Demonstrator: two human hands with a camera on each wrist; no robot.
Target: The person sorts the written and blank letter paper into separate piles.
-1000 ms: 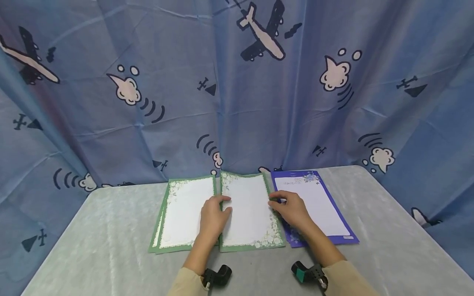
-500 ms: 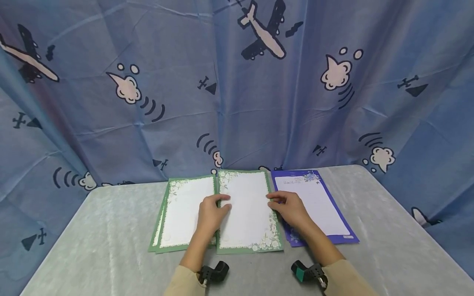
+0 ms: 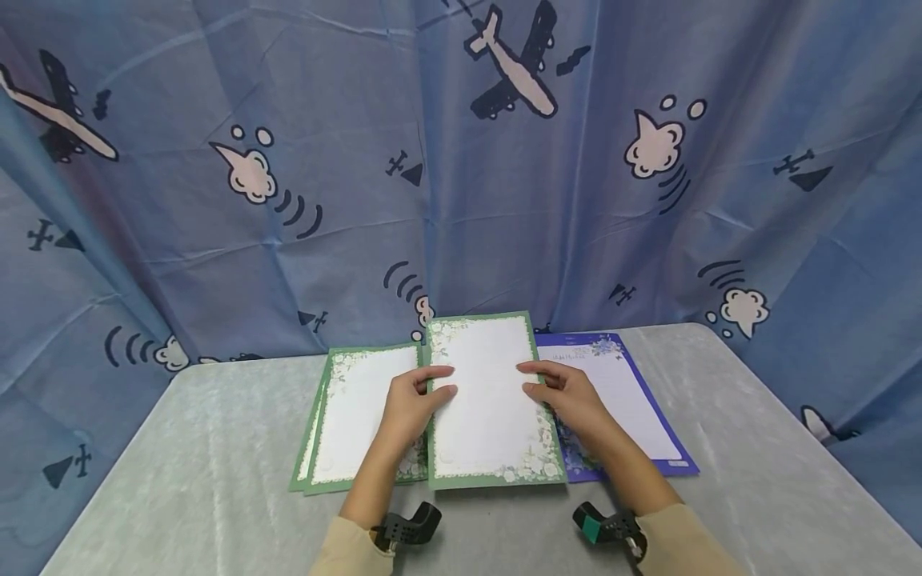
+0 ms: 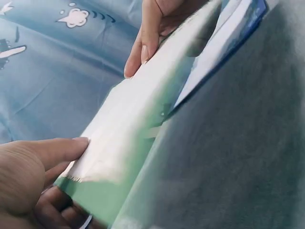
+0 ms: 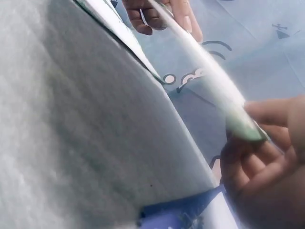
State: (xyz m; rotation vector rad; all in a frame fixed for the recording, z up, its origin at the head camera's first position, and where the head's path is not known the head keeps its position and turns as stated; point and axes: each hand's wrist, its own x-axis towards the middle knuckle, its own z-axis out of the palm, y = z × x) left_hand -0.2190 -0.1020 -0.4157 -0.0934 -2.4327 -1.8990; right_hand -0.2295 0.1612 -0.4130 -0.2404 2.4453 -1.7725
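Observation:
Both hands hold a green-bordered sheet of paper (image 3: pixel 490 408) with a white middle and pale flowers, raised off the table. My left hand (image 3: pixel 412 404) pinches its left edge, thumb on the front face and fingers behind, as the left wrist view shows on the paper (image 4: pixel 114 129). On the opposite edge my right hand (image 3: pixel 569 396) pinches it the same way; in the right wrist view that sheet (image 5: pixel 214 76) appears nearly edge-on. Left of it lie overlapping green-bordered sheets (image 3: pixel 363 416). To the right lie purple-bordered sheets (image 3: pixel 634 408), partly covered by the right hand and the raised paper.
A grey cloth-covered table (image 3: pixel 216 448) bears all the papers. Behind it hangs a blue curtain (image 3: pixel 346 200) printed with planes and clouds, close to the table's back edge. Black wrist cameras (image 3: pixel 409 526) sit at both cuffs.
The middle green-bordered sheet has shifted slightly left, then been lifted toward the viewer and moved back right, now overlapping the purple sheets more. Both hands have risen with it.

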